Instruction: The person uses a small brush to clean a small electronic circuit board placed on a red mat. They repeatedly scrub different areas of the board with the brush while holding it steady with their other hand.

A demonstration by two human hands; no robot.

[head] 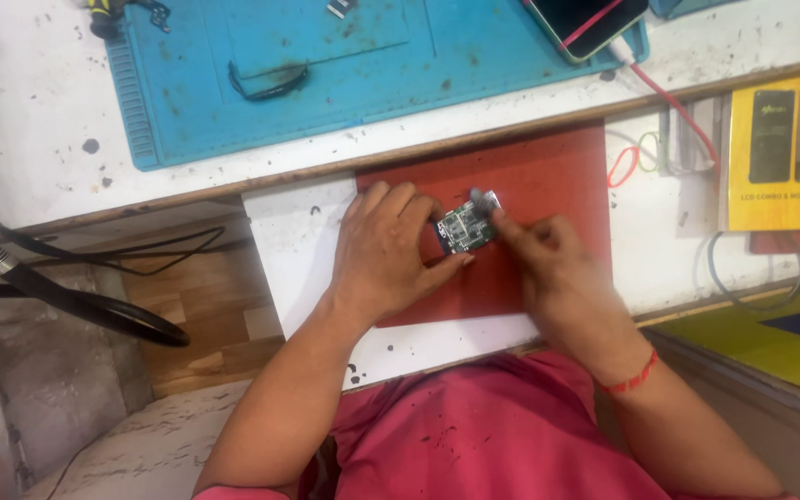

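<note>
Two hands meet over a small green circuit board [464, 228], held just above a red mat [548, 176] on a pulled-out white shelf [293, 241]. The left hand [386, 250] arches over the board's left edge, fingers curled and closed on it, thumb under its lower corner. The right hand [548, 255] comes in from the right with the forefinger and thumb pinched at the board's upper right corner, where a small grey part [486, 197] sits; whether it grips that part or only presses it cannot be told. A red thread band [634, 379] circles the right wrist.

Above, on the white bench [30, 111], lies a blue work mat [344, 74] with a black curved strip [268, 81] on it. A phone [585, 23] rests at the mat's upper right corner, a red cable [673, 106] running from it. A yellow box [787, 148] lies to the right.

The phone is cut off by the top edge, and tools at the top left are too cropped to make out. The board's underside is hidden.
</note>
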